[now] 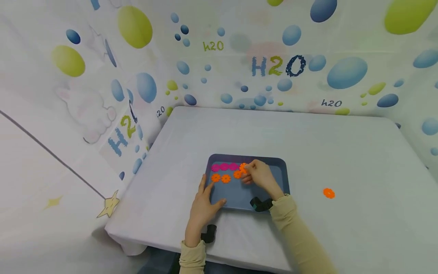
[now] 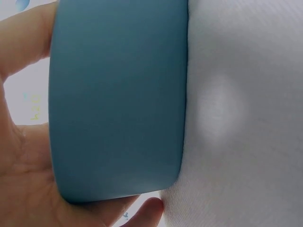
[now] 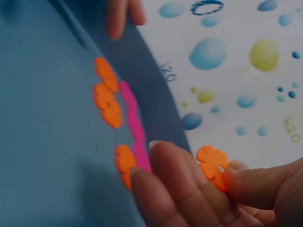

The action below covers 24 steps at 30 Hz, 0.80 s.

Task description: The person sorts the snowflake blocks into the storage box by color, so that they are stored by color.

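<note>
A blue-grey tray (image 1: 236, 198) lies on the table, its side wall (image 2: 118, 104) large in the left wrist view. My right hand (image 1: 261, 176) is over its far middle, pinching an orange flower-shaped piece (image 3: 213, 168) between thumb and finger. Other fingertips of that hand are right at an orange piece (image 3: 125, 165) in the tray. Two more orange pieces (image 1: 215, 177) lie to the left in the same row. Behind them runs a row of three magenta pieces (image 1: 224, 166). My left hand (image 1: 202, 205) rests at the tray's near left corner, fingers extended and thumb spread.
Another orange flower-shaped piece (image 1: 329, 193) lies on the white tablecloth (image 1: 369, 220), right of the tray. A printed curtain (image 1: 239, 87) with coloured ovals stands behind the table and along its left side. Dark wrist cameras (image 1: 261, 204) sit on both wrists.
</note>
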Each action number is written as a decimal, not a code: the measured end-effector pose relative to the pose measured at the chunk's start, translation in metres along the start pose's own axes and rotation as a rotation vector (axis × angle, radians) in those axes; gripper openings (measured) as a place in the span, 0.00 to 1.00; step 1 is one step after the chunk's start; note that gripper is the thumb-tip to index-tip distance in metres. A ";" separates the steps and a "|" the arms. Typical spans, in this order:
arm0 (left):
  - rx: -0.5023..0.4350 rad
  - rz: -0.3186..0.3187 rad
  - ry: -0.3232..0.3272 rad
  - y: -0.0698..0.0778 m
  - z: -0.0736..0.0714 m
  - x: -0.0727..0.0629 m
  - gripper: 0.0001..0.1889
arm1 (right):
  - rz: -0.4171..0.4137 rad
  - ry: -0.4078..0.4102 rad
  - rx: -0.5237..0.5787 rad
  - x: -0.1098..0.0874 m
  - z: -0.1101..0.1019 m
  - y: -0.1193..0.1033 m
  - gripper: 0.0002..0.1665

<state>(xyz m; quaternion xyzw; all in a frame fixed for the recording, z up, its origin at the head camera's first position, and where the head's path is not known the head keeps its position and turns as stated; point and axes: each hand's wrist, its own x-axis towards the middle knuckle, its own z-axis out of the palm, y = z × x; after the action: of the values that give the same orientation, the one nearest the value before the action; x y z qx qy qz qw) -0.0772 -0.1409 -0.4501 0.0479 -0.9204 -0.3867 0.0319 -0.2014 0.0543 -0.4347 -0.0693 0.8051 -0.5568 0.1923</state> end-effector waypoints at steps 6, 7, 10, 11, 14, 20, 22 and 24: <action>0.004 0.015 0.001 0.003 0.002 0.003 0.38 | 0.056 -0.001 -0.176 0.005 0.001 0.007 0.13; 0.004 0.014 0.001 0.003 0.002 0.003 0.38 | 0.057 -0.002 -0.209 0.005 -0.001 0.008 0.13; 0.007 0.010 -0.001 0.003 0.002 0.003 0.39 | 0.083 -0.010 -0.298 0.006 -0.005 0.008 0.15; 0.007 0.006 -0.002 0.003 0.002 0.003 0.39 | 0.086 -0.016 -0.323 0.007 -0.006 0.008 0.16; 0.007 0.016 0.004 0.003 0.002 0.003 0.39 | 0.087 -0.022 -0.387 0.008 -0.008 0.009 0.18; 0.006 0.012 -0.001 0.003 0.001 0.003 0.39 | 0.107 -0.051 -0.443 0.007 -0.008 0.009 0.19; 0.008 0.003 0.004 0.002 0.001 0.002 0.39 | 0.094 -0.072 -0.466 0.006 -0.008 0.009 0.21; 0.007 0.001 0.013 0.002 0.001 0.002 0.39 | 0.059 -0.091 -0.501 0.004 -0.009 0.007 0.24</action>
<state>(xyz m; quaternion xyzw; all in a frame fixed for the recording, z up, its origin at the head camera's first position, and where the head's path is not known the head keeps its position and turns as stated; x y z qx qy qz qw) -0.0790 -0.1391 -0.4495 0.0501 -0.9215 -0.3832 0.0381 -0.2080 0.0629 -0.4395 -0.1162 0.9101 -0.3304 0.2216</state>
